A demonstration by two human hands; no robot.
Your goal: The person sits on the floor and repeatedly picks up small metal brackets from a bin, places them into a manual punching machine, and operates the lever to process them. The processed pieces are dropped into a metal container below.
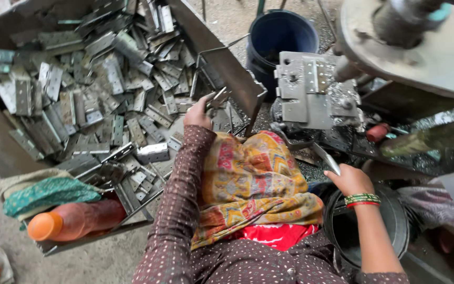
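Steel hinge (pixel 217 98) pinched in your left hand (pixel 198 113), so seat it flat while your right hand (pixel 349 180) grips the lever (pixel 326 158) beside it.

By my left hand (pixel 197 113) I see dull grey steel hinges (pixel 95 89). Below it, an orange bottle (pixel 74 219) beside a teal patterned cloth (pixel 45 192). Between my hands, a yellow-orange zigzag scarf (pixel 253 173). My right hand (pixel 349 180) wears green and red bangles (pixel 362 200); beyond, a dark blue bucket (pixel 282 34).

The hinges (pixel 106 100) were dull grey metal, the bottle (pixel 74 220) glossy orange plastic, the scarf (pixel 253 179) soft patterned cloth.
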